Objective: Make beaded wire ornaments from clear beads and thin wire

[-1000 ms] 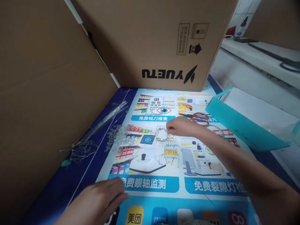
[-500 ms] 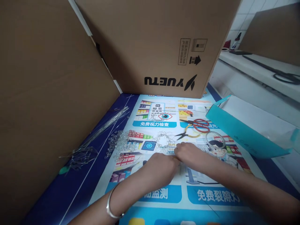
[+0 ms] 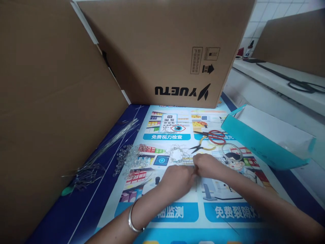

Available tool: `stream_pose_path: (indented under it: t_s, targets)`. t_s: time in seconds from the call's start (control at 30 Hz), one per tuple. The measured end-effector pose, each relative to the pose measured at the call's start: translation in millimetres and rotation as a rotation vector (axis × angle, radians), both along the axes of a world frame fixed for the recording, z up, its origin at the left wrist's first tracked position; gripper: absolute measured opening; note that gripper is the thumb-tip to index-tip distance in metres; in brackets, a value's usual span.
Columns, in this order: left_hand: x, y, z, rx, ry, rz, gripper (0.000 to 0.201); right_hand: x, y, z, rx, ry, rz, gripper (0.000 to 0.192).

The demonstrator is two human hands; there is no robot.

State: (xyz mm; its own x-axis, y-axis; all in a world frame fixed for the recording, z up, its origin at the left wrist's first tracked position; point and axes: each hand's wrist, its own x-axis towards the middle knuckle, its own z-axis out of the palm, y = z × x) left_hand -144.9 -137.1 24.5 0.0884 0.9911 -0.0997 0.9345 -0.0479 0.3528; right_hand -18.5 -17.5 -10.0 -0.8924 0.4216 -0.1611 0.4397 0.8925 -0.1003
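My left hand (image 3: 179,181), with a silver bangle at its wrist, is closed over the middle of the printed mat. Fingertips of my right hand (image 3: 207,166) meet it, also closed. A thin wire (image 3: 196,185) shows just below the joined fingers; the part between them is hidden. Just beyond lies a ring of clear beads on wire (image 3: 177,154). Loose clear beads (image 3: 132,157) are spread to the left. Yellow-handled pliers (image 3: 203,145) and red-handled scissors (image 3: 215,136) rest beyond my right hand, near a round coil (image 3: 232,152).
A bundle of thin wires (image 3: 111,142) lies at the left beside a cardboard wall (image 3: 50,101). Another cardboard panel (image 3: 172,51) stands at the back. An open turquoise box (image 3: 259,147) is on the right, below a white ledge (image 3: 276,73) holding a cable.
Both hands stay together, with small shifts of the fingers; my right hand has turned slightly. The whole view has shifted a little. Beads and tools lie as before.
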Motion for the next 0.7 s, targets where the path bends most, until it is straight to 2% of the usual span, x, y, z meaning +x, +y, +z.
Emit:
stream_pose_path:
  t_s: [0.1, 0.2, 0.3, 0.4, 0.5, 0.57, 0.7]
  targets:
    - [-10, 8, -8.8, 0.048, -0.154, 0.137, 0.023, 5, 4, 4.1, -0.033, 0.035, -0.054, 0.007]
    - [-10, 13, -18.7, 0.024, -0.51, 0.184, 0.016, 6, 1, 8.9, -0.078, 0.143, -0.138, 0.006]
    - [-6, 16, -26.5, -0.087, -0.919, 0.233, 0.014, 5, -7, 12.0, -0.024, 0.25, -0.223, 0.004]
    - [-4, 18, -29.1, -0.153, -1.188, 0.279, 0.014, 4, -12, 12.8, 0.004, 0.32, -0.247, 0.004]
    - [-6, 19, -28.1, -0.175, -1.305, 0.273, 0.014, 4, -15, 12.8, -0.013, 0.412, -0.253, 0.003]
    - [-8, 20, -26.9, -0.153, -1.315, 0.259, 0.013, 4, -14, 13.9, -0.045, 0.441, -0.215, 0.004]
    - [-23, 23, -22.5, 0.008, -1.113, 0.238, 0.007, 8, -3, 21.6, -0.11, 0.352, -0.083, 0.011]
